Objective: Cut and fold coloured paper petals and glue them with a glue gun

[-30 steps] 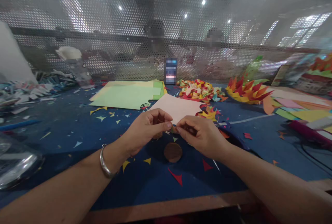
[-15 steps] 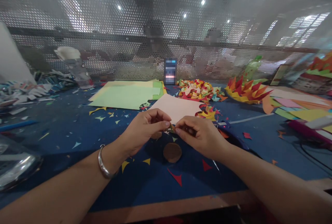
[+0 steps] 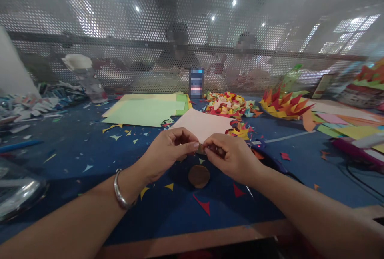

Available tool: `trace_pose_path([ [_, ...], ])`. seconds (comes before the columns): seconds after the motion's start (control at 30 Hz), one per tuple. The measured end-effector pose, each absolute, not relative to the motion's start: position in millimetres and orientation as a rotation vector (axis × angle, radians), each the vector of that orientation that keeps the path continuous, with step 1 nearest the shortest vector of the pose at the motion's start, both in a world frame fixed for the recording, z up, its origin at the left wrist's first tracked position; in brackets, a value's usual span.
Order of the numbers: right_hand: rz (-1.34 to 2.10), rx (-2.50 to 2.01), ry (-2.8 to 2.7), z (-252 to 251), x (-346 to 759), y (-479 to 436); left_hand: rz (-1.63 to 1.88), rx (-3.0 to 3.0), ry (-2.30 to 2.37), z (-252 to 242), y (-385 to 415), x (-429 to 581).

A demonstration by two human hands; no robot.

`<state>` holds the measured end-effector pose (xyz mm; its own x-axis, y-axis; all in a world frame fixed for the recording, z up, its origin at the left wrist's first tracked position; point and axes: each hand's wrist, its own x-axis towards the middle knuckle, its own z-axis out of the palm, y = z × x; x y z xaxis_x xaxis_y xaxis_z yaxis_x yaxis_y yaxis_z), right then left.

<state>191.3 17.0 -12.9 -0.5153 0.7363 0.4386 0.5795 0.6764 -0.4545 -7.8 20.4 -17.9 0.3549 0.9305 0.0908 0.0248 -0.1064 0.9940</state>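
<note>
My left hand (image 3: pixel 171 147), with a silver bangle (image 3: pixel 119 191) at its wrist, is closed in a pinch. My right hand (image 3: pixel 231 155) pinches from the other side, and the fingertips of both nearly meet. Between them shows a small yellowish-green piece of paper (image 3: pixel 200 149), mostly covered by the fingers. Below the hands a round brown disc (image 3: pixel 199 176) lies on the blue table (image 3: pixel 186 219). Just beyond the fingertips is a pale pink paper sheet (image 3: pixel 204 125). Red scraps (image 3: pixel 205 205) and yellow scraps (image 3: pixel 170 187) lie near my wrists.
Green paper sheets (image 3: pixel 141 109) lie at the back left, beside an upright phone (image 3: pixel 197 83). A pile of folded paper bits (image 3: pixel 226 105) and a spiky paper piece (image 3: pixel 285 107) stand further right. A perforated screen (image 3: pixel 144 51) closes off the back; people sit behind it.
The fingertips have drawn slightly closer together, and the small piece between them is turned and shows less. Otherwise both arms and the things on the table look the same.
</note>
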Motion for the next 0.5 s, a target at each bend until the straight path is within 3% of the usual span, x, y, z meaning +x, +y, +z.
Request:
trace_pose_path([
  [0.5,0.295,-1.044,-2.266,-14.3,190.3,15.2,1.009,1.567,0.943,-16.0,16.0,-0.8],
])
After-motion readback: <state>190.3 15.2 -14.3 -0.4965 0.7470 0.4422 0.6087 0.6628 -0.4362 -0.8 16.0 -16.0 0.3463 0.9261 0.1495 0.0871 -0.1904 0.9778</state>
